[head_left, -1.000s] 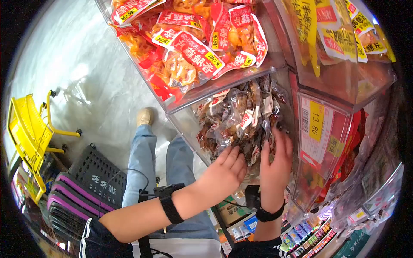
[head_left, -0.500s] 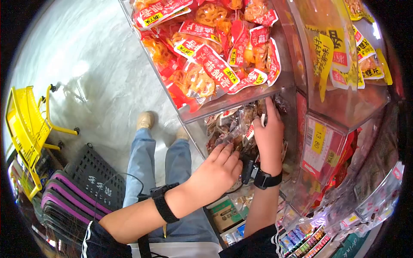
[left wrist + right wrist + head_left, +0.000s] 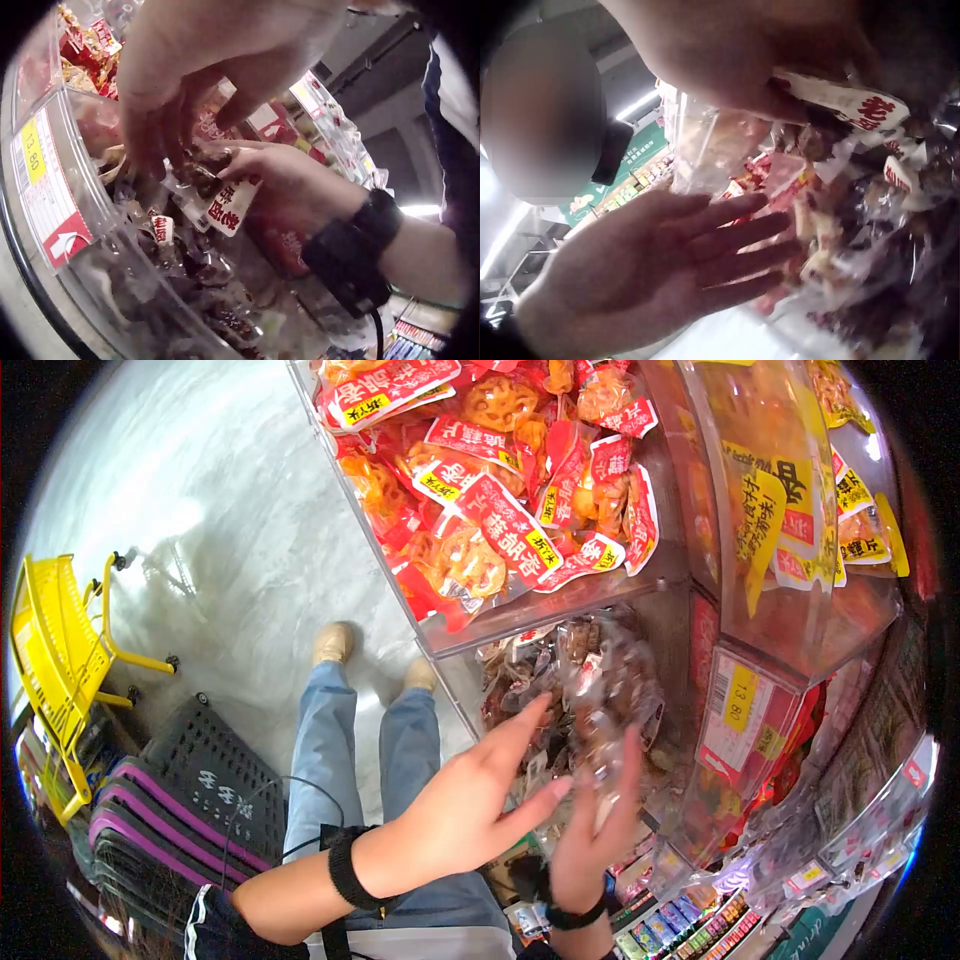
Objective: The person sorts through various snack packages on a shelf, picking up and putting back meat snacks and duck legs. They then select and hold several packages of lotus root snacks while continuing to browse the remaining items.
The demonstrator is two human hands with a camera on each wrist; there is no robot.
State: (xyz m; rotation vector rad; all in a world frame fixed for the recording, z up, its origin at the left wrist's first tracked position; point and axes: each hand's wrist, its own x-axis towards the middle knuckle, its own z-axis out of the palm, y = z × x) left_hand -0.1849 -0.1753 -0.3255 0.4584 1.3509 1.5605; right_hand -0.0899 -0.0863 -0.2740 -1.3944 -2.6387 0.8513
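Small clear sealed packets of dark brown food (image 3: 510, 670) with white labels lie heaped in a clear plastic bin. My right hand (image 3: 590, 845), blurred, is at the bin's near end and pinches one of these packets (image 3: 225, 206), its white label with red characters hanging below the fingers. The same packet's label (image 3: 847, 101) shows under the right hand in the right wrist view. My left hand (image 3: 455, 810) is over the near left side of the bin, thumb and fingers apart. In the right wrist view its palm faces up with straight fingers (image 3: 739, 262), holding nothing.
Beyond the bin stands another with red bags of lotus root slices (image 3: 475, 560). Yellow bags (image 3: 770, 510) fill a bin at right, above a price tag (image 3: 735, 710) reading 13.80. A yellow cart (image 3: 70, 670) and stacked black baskets (image 3: 200, 790) stand at left.
My right hand has drawn back from the far part of the bin toward me, bringing a packet. My left hand has lifted from the packets and spread its thumb and fingers.
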